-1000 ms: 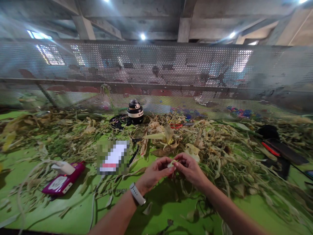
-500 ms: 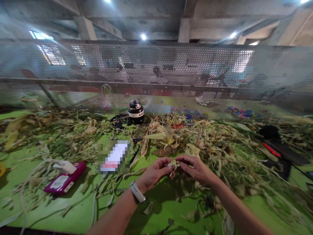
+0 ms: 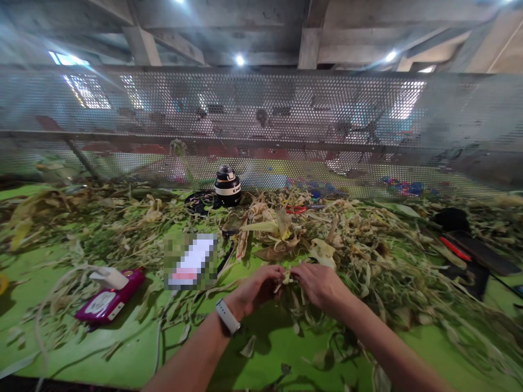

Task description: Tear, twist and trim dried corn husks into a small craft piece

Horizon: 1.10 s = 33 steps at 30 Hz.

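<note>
My left hand (image 3: 258,289) and my right hand (image 3: 321,284) meet near the middle, low over the green table (image 3: 269,354). Between their fingertips is a small pale yellow-green piece of dried plant (image 3: 287,277), pinched from both sides. A strip-like leafy part hangs below my right fingers, and I cannot tell whether it belongs to the same piece. My left wrist wears a pale watch band (image 3: 227,316). Just beyond the hands lie dried, husk-like leaves (image 3: 281,231). My fingers partly hide what they grip.
Dried stalks and leaves (image 3: 388,250) cover much of the table. To the left are a phone (image 3: 194,258) with a cable and a magenta power strip (image 3: 108,299) with a white plug. A black bottle (image 3: 227,188) stands before the perforated metal screen (image 3: 261,109); red-handled tool (image 3: 296,209) nearby.
My right hand has turned over more, its back now facing up. My left fingers have curled inward, and the plant piece has shifted slightly left between the fingertips.
</note>
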Each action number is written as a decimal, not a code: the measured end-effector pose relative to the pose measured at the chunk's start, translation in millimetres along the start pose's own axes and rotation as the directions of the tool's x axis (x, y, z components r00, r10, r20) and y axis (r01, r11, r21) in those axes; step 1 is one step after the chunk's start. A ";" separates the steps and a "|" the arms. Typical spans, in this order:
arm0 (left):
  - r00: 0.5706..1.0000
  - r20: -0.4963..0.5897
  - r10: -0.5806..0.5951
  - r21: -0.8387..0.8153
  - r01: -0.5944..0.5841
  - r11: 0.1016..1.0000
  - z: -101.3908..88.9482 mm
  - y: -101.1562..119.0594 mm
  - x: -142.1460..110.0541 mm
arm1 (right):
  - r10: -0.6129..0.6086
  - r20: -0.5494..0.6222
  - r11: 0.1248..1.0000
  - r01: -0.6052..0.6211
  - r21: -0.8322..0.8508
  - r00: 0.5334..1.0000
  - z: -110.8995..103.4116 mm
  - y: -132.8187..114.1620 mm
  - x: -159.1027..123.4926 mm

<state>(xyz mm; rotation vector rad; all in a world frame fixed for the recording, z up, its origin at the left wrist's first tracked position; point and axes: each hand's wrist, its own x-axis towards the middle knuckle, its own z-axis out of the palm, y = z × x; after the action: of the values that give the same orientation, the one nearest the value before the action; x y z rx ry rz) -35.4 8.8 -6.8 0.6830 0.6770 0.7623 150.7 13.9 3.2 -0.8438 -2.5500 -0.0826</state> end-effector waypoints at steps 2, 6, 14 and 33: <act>0.999 -0.038 -0.021 -0.062 0.019 0.998 1.5 -4.0 2.1 | -0.023 -0.034 1.000 0.022 -0.016 0.999 2.4 -2.8 0.0; 0.995 -0.087 0.051 0.061 -0.046 0.997 6.0 -8.9 4.3 | -0.048 -0.112 0.999 0.048 -0.010 0.993 8.1 -4.7 -1.3; 0.997 -0.021 -0.071 -0.109 0.069 0.992 2.5 -8.5 3.2 | -0.085 -0.165 0.989 0.064 -0.130 0.983 11.6 -8.1 -2.5; 0.999 -0.028 0.045 0.028 -0.044 0.999 12.0 -9.0 -2.9 | -0.026 -0.109 0.992 0.039 0.119 0.994 14.2 1.5 -1.4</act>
<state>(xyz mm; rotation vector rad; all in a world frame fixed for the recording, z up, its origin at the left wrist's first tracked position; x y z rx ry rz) -24.5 -1.9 -5.6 0.7153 0.7016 0.8062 146.9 17.1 -10.3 -0.7323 -2.4411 0.0160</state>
